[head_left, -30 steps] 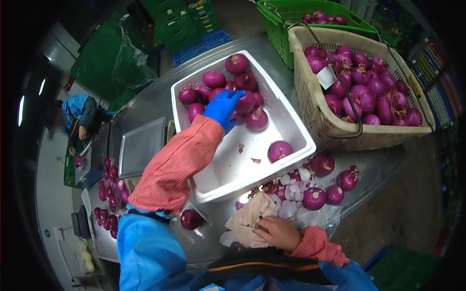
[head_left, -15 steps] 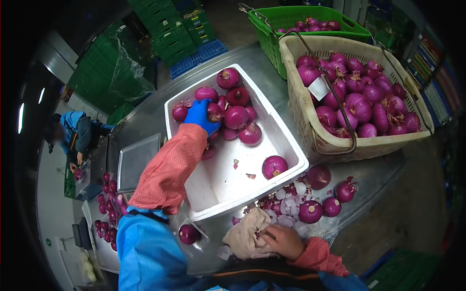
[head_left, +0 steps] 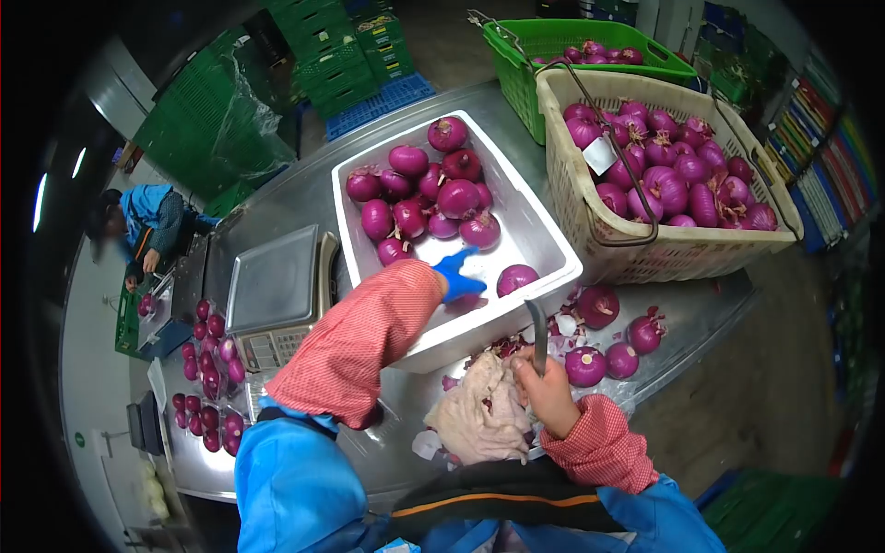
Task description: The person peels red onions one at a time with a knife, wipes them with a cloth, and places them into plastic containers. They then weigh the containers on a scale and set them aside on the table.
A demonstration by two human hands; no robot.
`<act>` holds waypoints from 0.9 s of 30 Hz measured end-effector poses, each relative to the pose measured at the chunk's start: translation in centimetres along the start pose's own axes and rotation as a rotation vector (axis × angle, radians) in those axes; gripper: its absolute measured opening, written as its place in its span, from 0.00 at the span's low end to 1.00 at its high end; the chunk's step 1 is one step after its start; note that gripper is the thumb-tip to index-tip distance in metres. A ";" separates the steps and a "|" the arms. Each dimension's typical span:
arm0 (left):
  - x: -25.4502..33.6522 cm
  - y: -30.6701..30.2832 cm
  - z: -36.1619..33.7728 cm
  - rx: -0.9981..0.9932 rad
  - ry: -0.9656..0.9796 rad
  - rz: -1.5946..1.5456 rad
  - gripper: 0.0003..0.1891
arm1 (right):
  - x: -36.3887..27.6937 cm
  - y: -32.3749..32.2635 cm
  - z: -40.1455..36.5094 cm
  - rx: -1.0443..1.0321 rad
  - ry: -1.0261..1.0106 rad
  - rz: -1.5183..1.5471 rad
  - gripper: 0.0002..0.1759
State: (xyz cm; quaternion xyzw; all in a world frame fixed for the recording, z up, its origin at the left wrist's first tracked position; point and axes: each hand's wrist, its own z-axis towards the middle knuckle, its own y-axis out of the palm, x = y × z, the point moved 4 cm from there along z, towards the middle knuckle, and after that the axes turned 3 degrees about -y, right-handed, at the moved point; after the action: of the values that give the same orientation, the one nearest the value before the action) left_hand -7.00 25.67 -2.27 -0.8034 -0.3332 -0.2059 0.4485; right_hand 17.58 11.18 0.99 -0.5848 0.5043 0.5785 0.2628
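My left hand (head_left: 458,275), in a blue glove, hovers with fingers apart inside a white foam box (head_left: 544,274). Part of a red onion (head_left: 468,302) shows just below it, and another red onion (head_left: 517,279) lies to its right. Several more red onions (head_left: 458,198) fill the far end of the box. Bare and closed, my right hand (head_left: 546,392) grips a knife (head_left: 538,330) with a dark, curved blade pointing up. Beside that hand lies a crumpled pale cloth (head_left: 477,417) on the metal table.
Loose onions (head_left: 585,366) and peelings lie right of the cloth. A cream crate (head_left: 682,263) and a green basket (head_left: 530,92), both holding onions, stand at the back right. A weighing scale (head_left: 272,286) is left of the box. Another person (head_left: 152,226) works at far left.
My left hand has come away from the onions at the box's far end toward its near side. My right hand has raised the knife, and its blade now shows above the cloth.
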 end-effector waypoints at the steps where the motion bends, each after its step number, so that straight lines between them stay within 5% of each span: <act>1: -0.4 1.5 1.1 0.046 -0.048 0.339 0.50 | 0.5 -0.1 -0.7 -0.011 0.033 0.042 0.07; 4: -3.7 2.3 1.6 0.183 -0.095 0.444 0.38 | 2.3 -1.7 -2.1 0.020 0.076 0.024 0.07; 6: -5.4 2.8 2.2 -0.078 -0.157 0.374 0.27 | 2.7 -2.6 -2.9 0.110 0.065 0.091 0.08; 9: -6.1 2.8 3.3 -0.077 -0.238 0.373 0.20 | 3.0 -4.1 -3.4 0.144 0.074 0.098 0.08; 12: 1.4 0.2 -1.4 -0.044 -0.208 0.414 0.30 | 3.3 -5.5 -3.8 0.164 0.066 0.032 0.08; 14: -0.3 -1.9 0.5 0.152 -0.014 -0.071 0.39 | 3.3 -6.1 -3.6 0.160 0.021 -0.055 0.08; 15: 3.4 -2.2 -3.1 0.092 -0.016 -0.539 0.35 | 3.2 -6.4 -3.5 0.168 -0.005 -0.169 0.10; 18: 9.0 -3.0 -9.4 -0.115 0.300 -1.039 0.34 | 1.0 -6.1 -2.8 0.114 -0.060 -0.278 0.12; 22: 10.3 0.3 -15.1 -0.215 0.383 -1.342 0.40 | -5.6 -3.8 -2.3 0.079 -0.273 -0.409 0.15; 24: 10.2 1.5 -17.1 -0.209 0.465 -1.185 0.42 | -9.0 -2.5 -2.5 0.085 -0.460 -0.599 0.15; 27: 9.4 3.9 -19.9 -0.218 0.442 -1.117 0.46 | -9.9 -2.1 -2.9 0.020 -0.403 -0.616 0.18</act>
State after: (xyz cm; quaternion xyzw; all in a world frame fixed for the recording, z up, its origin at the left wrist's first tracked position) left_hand 1.71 10.42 11.54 -0.4868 -0.5803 -0.6046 0.2464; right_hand 22.43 12.19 10.31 -0.5810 0.2484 0.5708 0.5243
